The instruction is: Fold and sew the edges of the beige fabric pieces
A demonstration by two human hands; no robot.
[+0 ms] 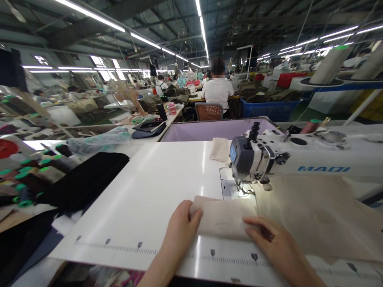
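A folded beige fabric piece (223, 217) lies on the white sewing table in front of the sewing machine (254, 159). My left hand (187, 221) pinches its left edge between thumb and fingers. At the right edge, my right hand (269, 237) holds the fabric with thumb and fingertips. The piece's far edge is close to the lit presser foot (247, 189). A larger beige cloth (320, 215) spreads under the machine arm on the right. Behind the needle area lies another small beige piece (220, 149).
A printed ruler scale (176, 254) runs along the near table edge. Black cloth (89, 179) and thread spools (38, 179) crowd the left side. Beyond the table stands a lilac-lined bin (191, 129). A person in white (218, 91) sits farther off, beside a blue crate (269, 109).
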